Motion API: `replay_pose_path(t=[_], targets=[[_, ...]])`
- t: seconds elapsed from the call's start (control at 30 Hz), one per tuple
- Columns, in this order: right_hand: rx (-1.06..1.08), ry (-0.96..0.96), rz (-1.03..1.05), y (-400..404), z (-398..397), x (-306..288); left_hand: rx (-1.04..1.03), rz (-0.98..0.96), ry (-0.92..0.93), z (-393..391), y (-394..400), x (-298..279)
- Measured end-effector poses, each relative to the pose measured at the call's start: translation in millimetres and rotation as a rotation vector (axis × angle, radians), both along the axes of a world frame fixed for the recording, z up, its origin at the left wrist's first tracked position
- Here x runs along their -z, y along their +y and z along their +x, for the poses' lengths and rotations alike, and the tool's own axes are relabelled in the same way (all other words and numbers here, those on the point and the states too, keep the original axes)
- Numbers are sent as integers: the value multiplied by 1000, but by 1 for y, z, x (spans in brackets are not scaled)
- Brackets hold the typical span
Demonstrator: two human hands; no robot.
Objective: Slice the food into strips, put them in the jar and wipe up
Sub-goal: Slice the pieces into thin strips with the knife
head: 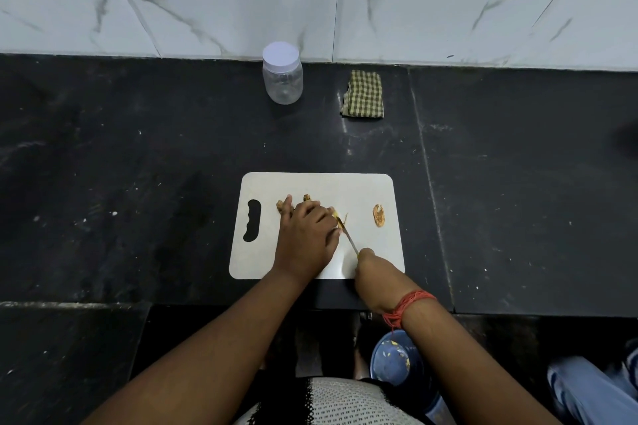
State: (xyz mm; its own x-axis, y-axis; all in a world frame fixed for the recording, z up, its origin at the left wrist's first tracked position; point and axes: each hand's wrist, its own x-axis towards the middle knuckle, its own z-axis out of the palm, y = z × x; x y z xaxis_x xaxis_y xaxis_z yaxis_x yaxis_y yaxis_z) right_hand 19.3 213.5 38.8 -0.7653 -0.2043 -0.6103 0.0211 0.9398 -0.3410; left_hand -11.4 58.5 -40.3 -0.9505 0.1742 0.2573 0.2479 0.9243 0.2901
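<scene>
My left hand (305,238) lies over the food (283,206) on the white cutting board (366,190), fingers (312,209) curled down on it and pinning it in place, with only knobbly brown bits poking out at the far left of my knuckles. My right hand (374,274) sits at the near right edge of the board, fingers wrapped tight round the handle of the knife (348,235), whose thin blade angles up and left, its tip meeting the yellowish cut end of the food just beside my left fingers. One sliced piece (379,215) lies alone toward the right side of the board, well apart from the rest. A red thread band (407,305) circles my right wrist. Far across the dark surface (138,166), the clear jar (282,74) stands upright with its white lid on, close to the marble wall. Just to its right lies the folded checked cloth (363,95). Down near my body, below the surface's edge, is a blue bowl (393,360) with yellow scraps in it.
</scene>
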Motion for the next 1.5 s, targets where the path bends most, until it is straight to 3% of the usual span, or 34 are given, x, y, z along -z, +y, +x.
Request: replay_pose_path(t=[0.87, 1.27, 1.5], targets=[[-119, -29, 6, 15, 8, 0, 41, -46, 13, -1, -4, 3], [20, -73, -47, 14, 30, 15, 128, -174, 36, 2, -6, 0], [127, -12, -184, 20, 38, 17, 63, -135, 51, 2, -7, -5]])
